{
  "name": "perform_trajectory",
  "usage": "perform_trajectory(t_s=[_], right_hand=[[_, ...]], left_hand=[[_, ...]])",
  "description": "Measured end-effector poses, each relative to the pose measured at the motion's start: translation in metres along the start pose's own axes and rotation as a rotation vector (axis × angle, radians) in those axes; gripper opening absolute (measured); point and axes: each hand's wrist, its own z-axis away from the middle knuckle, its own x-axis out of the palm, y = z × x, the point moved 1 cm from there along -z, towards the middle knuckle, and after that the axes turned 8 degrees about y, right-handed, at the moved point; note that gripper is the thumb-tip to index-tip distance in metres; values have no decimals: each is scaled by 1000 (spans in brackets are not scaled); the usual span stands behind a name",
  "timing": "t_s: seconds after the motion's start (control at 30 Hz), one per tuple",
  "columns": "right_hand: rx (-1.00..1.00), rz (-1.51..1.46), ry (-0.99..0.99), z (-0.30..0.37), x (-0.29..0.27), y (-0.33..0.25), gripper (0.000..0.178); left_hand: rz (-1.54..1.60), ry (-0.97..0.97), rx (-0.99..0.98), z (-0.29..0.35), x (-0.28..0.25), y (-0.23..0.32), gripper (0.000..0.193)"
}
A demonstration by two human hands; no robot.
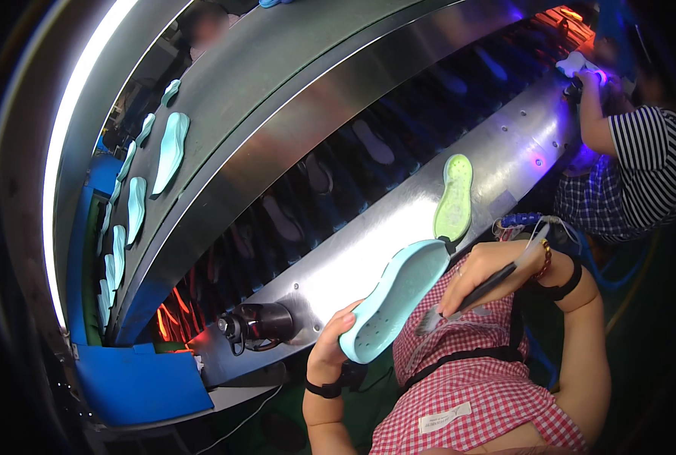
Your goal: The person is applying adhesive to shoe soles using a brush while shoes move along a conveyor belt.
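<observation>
My left hand (332, 334) grips the heel end of a light blue shoe sole (399, 292), which is tilted with its hollow inner face toward me. Small holes dot the heel area of that face. In my right hand (478, 274) is a brush (497, 284) with a dark handle and pale bristles, held just right of the sole and apart from it. A clear tube runs up from the brush past my wrist. Beyond the toe of the blue sole, a yellow-green sole-shaped piece (453, 199) lies on the metal ledge (353, 262).
Several light blue soles (173, 152) lie on the dark conveyor belt (232, 98) at left. A black bottle-like container (262, 326) rests at the ledge's near end. Behind the ledge, dim soles and orange-glowing heaters (175, 315) show. A co-worker in a striped top (649, 167) works at far right.
</observation>
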Motion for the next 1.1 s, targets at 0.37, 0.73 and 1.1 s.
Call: perform_trajectory(t_s=[0.37, 0.73, 1.1], right_hand=[[-228, -95, 351, -1, 17, -12, 23], [131, -150, 757, -41, 41, 39, 22], [15, -53, 507, -27, 43, 10, 19]], left_hand=[[414, 166, 169, -6, -23, -13, 72], [579, 314, 340, -59, 51, -33, 80], [804, 131, 447, -54, 32, -36, 85]])
